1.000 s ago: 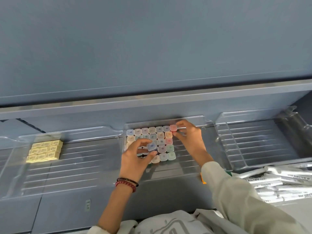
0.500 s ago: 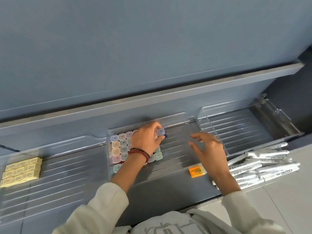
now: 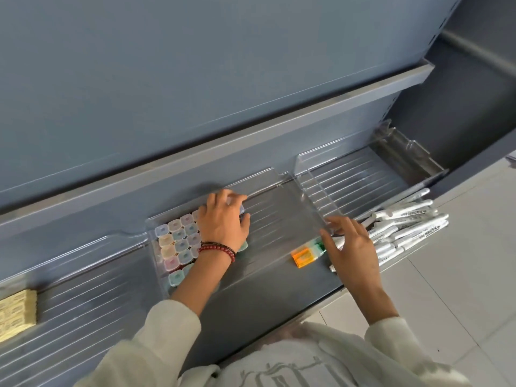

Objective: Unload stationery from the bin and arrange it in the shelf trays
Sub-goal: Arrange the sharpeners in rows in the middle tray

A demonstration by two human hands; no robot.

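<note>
A grey metal shelf (image 3: 279, 289) is being looked down on, with three clear ribbed plastic trays sitting side by side along it.

In the middle tray (image 3: 279, 219), a tight block of small pastel boxes (image 3: 178, 241) is being built up at its left end. The block's far right corner is being covered by the left hand (image 3: 224, 222), its fingers bent down over a lilac box there; whether that box is being gripped or only pressed cannot be told. Beaded bracelets (image 3: 217, 248) are being worn on that wrist.

The right hand (image 3: 353, 247) is being held open above the shelf's near edge, fingers spread, nothing in it. Just to its left an orange box (image 3: 303, 255) is lying; just to its right a loose pile of white pens (image 3: 405, 233) is waiting.

The boxes are judged light, rigid and smooth, likely to slide or topple if nudged. They are best pinched by two opposite sides. The pens look light and prone to rolling, best gathered round their middles.

The right tray (image 3: 363, 177) is showing only its ribs. The left tray (image 3: 83, 275) is holding yellow erasers (image 3: 16, 311) at its left end. A blue-grey back panel is rising behind, and pale floor tiles (image 3: 460, 289) are showing to the right.
</note>
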